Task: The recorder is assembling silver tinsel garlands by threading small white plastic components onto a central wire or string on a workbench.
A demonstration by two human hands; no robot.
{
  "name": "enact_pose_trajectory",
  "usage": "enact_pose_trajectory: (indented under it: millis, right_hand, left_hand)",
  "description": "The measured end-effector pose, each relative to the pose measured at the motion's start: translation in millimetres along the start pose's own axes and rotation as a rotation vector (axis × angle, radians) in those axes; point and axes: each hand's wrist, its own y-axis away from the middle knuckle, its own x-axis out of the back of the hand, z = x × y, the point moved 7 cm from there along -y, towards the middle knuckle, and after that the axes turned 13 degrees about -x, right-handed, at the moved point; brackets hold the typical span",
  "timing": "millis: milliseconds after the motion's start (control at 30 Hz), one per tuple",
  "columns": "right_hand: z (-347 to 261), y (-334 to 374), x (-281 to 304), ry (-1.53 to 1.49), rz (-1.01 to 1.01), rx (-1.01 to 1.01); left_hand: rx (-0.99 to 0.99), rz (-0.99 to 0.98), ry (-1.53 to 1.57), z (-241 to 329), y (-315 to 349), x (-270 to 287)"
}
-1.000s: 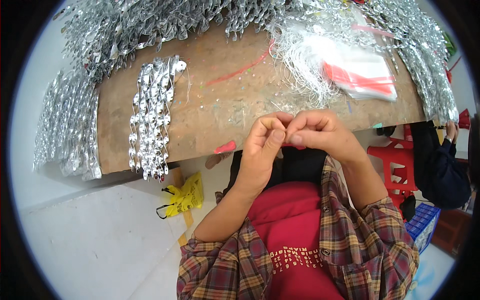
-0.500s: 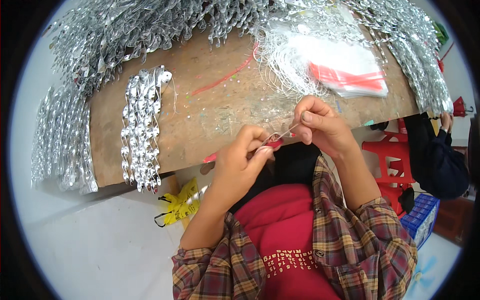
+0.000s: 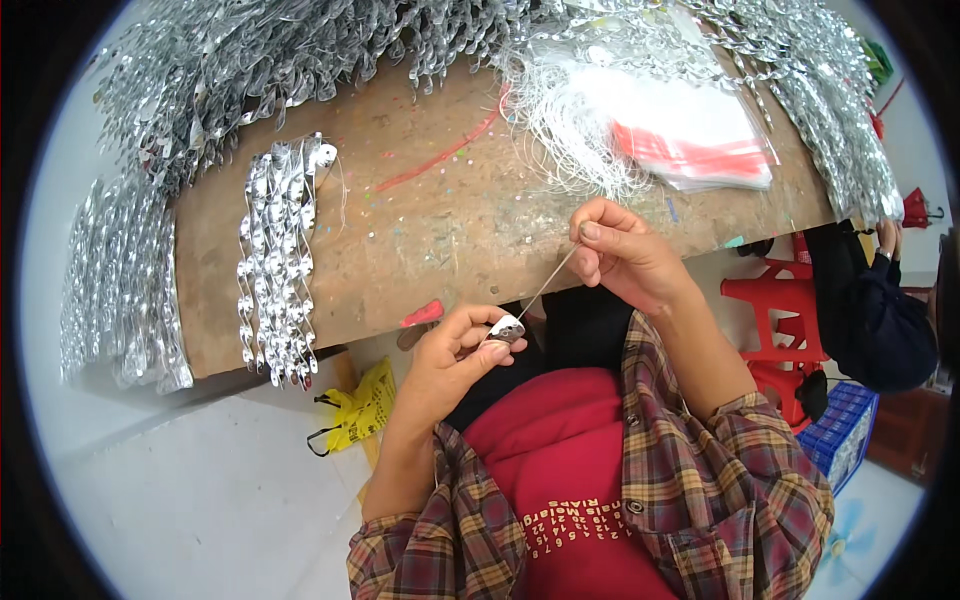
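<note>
Between the thumb and fingers of my left hand (image 3: pixel 447 357) is a small shiny silver foil piece (image 3: pixel 507 328), just off the table's near edge. A thin pale string (image 3: pixel 547 287) runs taut from this piece up to my right hand (image 3: pixel 632 258), whose thumb and index finger pinch its upper end. My fingers hide how the string joins the foil. On the table to the left lies a bunch of twisted silver foil strips (image 3: pixel 275 265), touched by neither hand.
Silver foil strips (image 3: pixel 300 50) heap along the far side of the brown table (image 3: pixel 400 240). Loose white strings (image 3: pixel 570 130) lie by clear plastic bags (image 3: pixel 690 140) with red bands. A yellow bag (image 3: pixel 365 405) sits below the edge; red stools (image 3: pixel 770 310) and a person (image 3: pixel 880 310) are right.
My hands have moved apart, the left down toward my body and the right slightly up and left. The string is now stretched longer between them, and the silver piece shows in my left fingers.
</note>
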Motion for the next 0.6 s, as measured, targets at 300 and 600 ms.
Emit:
enact_pose_trajectory:
  millis: [300, 600]
  right_hand:
    - [2.3, 0.2, -4.3, -0.012, -0.071, 0.006]
    - [15.8, 2.6, -26.2, 0.107, -0.117, -0.087]
  left_hand:
    - [0.016, -0.059, 0.053, -18.2, 4.0, 1.3]
    - [-0.023, -0.249, 0.047, -0.9, -10.6, -25.2]
